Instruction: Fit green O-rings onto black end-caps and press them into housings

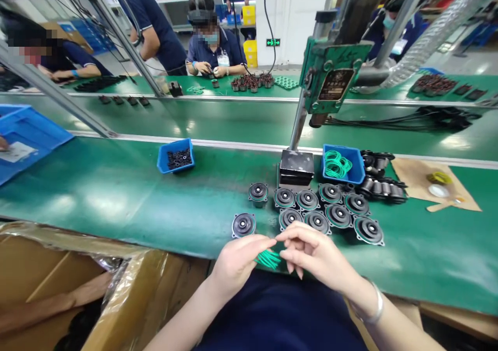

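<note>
At the near edge of the green workbench point(116, 185), right of a cardboard carton point(134, 288), the left hand point(235, 262) was closed around a bunch of green rings point(267, 259), whose strands showed past its fingers. The right hand point(311, 250), with a pale bangle point(376, 305) at its wrist, was bent in close beside the bunch; its fingertips were too small to read, so I cannot tell whether they pinched a ring or stood free. Another person's forearm point(58, 305) reached into the carton.

Just beyond the hands, ten round black housings point(369, 229) stood upright: two apart on the left, eight grouped on the right, several with a green ring visible round the top. Behind them, toward the far edge, rose a black block point(296, 166) at the foot of a post carrying a green machine head point(334, 76). Right of the block sat a blue bin point(355, 173) of green loops point(336, 164), then dark cylindrical parts point(383, 190) and a brown sheet point(420, 179). A second blue bin point(162, 160), with small black pieces point(179, 158), lay near the far edge left of the block; a large blue crate point(46, 127) filled the far left corner.

Farther off, a masked co-worker point(216, 50) sat at another green surface point(187, 120).
</note>
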Available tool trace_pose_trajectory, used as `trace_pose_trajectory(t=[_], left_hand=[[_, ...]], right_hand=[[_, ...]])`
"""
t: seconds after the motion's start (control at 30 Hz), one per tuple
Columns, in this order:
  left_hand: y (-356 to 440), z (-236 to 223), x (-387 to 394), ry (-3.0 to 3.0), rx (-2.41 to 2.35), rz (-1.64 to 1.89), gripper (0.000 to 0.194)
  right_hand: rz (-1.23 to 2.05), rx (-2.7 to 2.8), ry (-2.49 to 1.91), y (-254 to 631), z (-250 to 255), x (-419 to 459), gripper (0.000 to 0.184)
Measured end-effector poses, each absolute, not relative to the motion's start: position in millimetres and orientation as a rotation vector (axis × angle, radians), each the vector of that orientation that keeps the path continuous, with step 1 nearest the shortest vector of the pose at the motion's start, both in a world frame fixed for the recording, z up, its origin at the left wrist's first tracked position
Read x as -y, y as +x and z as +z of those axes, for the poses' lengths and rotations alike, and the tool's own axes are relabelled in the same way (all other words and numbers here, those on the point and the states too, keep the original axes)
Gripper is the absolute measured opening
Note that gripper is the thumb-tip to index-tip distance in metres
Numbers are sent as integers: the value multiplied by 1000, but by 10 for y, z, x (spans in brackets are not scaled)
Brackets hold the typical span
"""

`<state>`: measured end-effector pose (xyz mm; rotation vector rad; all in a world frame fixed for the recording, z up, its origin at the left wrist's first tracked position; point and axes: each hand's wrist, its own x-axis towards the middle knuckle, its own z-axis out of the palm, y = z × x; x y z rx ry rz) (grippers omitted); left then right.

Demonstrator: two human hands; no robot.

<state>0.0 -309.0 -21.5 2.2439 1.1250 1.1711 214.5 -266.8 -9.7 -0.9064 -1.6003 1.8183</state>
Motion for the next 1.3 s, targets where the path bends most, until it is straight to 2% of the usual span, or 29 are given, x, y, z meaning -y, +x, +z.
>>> trace_pose_trajectory(t=[0.13, 0.27, 0.47, 0.67, 0.83, 1.0, 1.3], left_hand=[[18, -238, 3105, 2236, -1161, 1210, 42], [40, -228, 3103, 2260, -1150, 1225, 36], [31, -230, 3108, 2257, -1143, 1175, 39], [20, -293, 3113, 2205, -1156, 1200, 47], [17, -304, 3108, 2232, -1139, 1223, 42], [20, -261, 3110, 2319, -1163, 1245, 36], [-22, -282, 3136, 2449, -1194, 1213, 39]], right_hand=[[1852, 1445, -867, 2161, -118, 2712, 30], [1864, 1521, -852, 2148, -129, 2761, 24], [1918, 1400, -873, 2151, -162, 2749, 30], [2134, 1144, -934, 2153, -177, 2788, 36], [2305, 1179, -872, 2049, -200, 2861, 42], [2281, 1173, -908, 1970, -201, 2901, 40], [2211, 1233, -963, 1974, -203, 2918, 40]])
